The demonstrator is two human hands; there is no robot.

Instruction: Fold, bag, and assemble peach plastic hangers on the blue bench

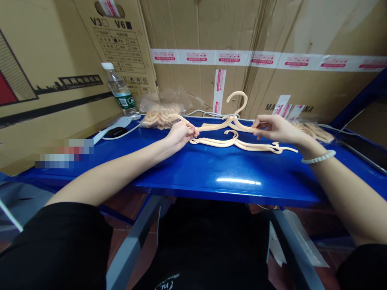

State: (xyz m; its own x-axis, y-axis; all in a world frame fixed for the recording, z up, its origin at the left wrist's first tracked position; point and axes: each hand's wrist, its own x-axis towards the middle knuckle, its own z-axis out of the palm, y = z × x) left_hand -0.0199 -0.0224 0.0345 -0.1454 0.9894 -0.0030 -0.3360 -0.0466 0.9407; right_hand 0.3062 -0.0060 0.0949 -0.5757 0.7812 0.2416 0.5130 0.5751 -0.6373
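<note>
A cream plastic clothes hanger (215, 125) is held up above the blue table, its hook pointing upward. My left hand (180, 135) pinches its left arm, and the fingers of my right hand (270, 128) close on its right arm. Just below, more cream hangers (216, 142) lie on the table, their arms close together and a small hook rising at the middle. My fingers partly cover the ends of the raised hanger.
The blue table (187, 173) backs onto large cardboard boxes (193, 28). At the left stand a water bottle (122, 92) and a clear bag of hangers (160, 114), near a black mouse (116, 132). More bagged hangers (316, 132) and a dark flat device (367, 151) lie at the right.
</note>
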